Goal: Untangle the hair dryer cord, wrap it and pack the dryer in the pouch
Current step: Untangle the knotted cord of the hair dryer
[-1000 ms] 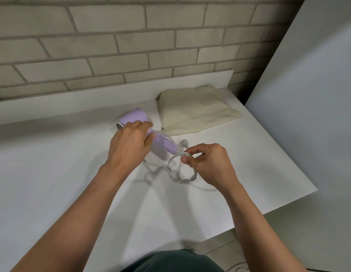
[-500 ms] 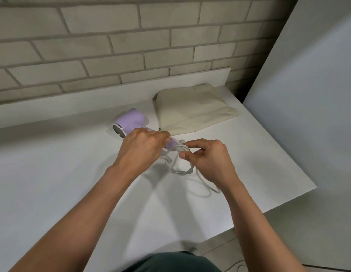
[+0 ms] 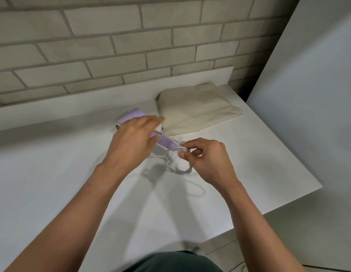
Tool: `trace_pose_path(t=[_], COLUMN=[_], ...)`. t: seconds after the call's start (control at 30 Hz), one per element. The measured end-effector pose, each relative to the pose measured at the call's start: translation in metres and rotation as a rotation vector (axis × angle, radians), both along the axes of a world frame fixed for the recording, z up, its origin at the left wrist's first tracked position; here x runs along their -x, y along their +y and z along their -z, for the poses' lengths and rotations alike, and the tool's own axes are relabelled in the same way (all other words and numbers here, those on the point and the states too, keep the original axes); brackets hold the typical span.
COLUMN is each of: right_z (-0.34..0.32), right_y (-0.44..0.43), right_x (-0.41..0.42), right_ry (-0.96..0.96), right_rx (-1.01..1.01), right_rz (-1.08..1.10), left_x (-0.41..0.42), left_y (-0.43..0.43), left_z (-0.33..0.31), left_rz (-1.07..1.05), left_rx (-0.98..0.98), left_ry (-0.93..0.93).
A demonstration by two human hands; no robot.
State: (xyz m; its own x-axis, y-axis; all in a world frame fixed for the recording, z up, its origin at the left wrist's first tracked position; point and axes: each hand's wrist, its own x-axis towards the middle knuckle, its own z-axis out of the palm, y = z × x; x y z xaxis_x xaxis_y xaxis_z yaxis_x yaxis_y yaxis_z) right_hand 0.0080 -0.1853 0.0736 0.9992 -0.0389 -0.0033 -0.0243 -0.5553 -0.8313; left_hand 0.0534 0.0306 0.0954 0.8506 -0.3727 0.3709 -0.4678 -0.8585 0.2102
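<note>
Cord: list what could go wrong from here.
1. The right hand pinches the cord at a twisted loop; pulling there may tighten the twist into a knot.
2. The left hand is blurred over the hair dryer, grip unclear; a tug could drag the dryer across the table.
</note>
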Motion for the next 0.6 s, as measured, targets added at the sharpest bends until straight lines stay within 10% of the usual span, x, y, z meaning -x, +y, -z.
trace_pose_path(t=[0.17, 0.6], right_z=[0.000, 0.011], right_y=[-0.005, -0.006], right_x=[0.003, 0.001], right_ry=[-0.028, 0.012], right_rx=[0.009, 0.062], right_rz=[0.012, -0.009], left_x=[-0.004, 0.004], left_y=[-0.011, -0.006], left_z=[0.007, -0.007], left_rz=[0.393, -0.173], left_rx=[-0.200, -0.024], left_ry=[-0.092, 0.019])
